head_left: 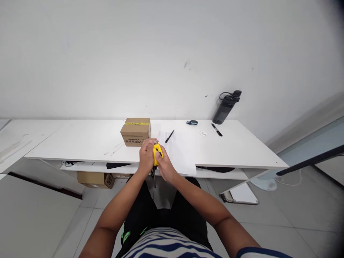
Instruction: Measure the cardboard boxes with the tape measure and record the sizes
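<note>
Both hands meet in front of me, just over the front edge of the white table (88,143). A yellow tape measure (156,159) with a dark button on its face is between them. My right hand (166,165) is closed around its right side, thumb on the face near the button. The fingers of my left hand (146,156) close at its upper left, by the silver metal end; their exact grip is partly hidden. A dark strap hangs below the case. Just behind my left hand stands a taped cardboard box (136,132).
White paper (182,150) lies right of my hands, with a black pen (169,136) by it. Farther right are a small dark-blue object (192,122), a white roll-like piece (203,133), a marker (216,129) and a dark bottle (225,108) leaning on the wall. Another carton (91,179) sits below.
</note>
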`<action>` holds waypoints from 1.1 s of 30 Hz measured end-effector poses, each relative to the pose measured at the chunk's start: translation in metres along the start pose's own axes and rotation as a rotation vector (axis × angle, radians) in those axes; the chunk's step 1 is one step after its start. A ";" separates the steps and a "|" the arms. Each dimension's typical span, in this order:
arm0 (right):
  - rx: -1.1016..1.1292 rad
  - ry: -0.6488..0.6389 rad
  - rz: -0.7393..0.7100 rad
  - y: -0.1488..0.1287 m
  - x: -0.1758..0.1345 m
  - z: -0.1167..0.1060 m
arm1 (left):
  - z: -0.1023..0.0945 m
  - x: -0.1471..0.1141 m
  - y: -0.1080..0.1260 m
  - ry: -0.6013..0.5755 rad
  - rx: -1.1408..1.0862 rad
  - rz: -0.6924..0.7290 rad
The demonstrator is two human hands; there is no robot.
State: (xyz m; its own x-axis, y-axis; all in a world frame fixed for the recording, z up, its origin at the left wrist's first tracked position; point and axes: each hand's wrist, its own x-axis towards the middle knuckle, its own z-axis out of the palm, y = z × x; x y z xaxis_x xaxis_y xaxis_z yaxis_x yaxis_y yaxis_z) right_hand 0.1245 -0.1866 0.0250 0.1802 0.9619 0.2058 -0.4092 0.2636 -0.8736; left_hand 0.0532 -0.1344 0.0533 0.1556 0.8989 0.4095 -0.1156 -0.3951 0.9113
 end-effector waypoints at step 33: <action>-0.153 -0.037 0.176 -0.045 0.021 -0.031 | -0.139 0.081 -0.047 0.136 0.137 -0.448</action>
State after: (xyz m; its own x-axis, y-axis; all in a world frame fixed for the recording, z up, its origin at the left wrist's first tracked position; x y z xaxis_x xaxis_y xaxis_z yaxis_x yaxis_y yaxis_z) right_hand 0.1741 -0.1806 0.0553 0.0841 0.9948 0.0576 -0.2910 0.0798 -0.9534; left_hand -0.0648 -0.0167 0.0381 0.0298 0.9992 -0.0255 0.0649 0.0235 0.9976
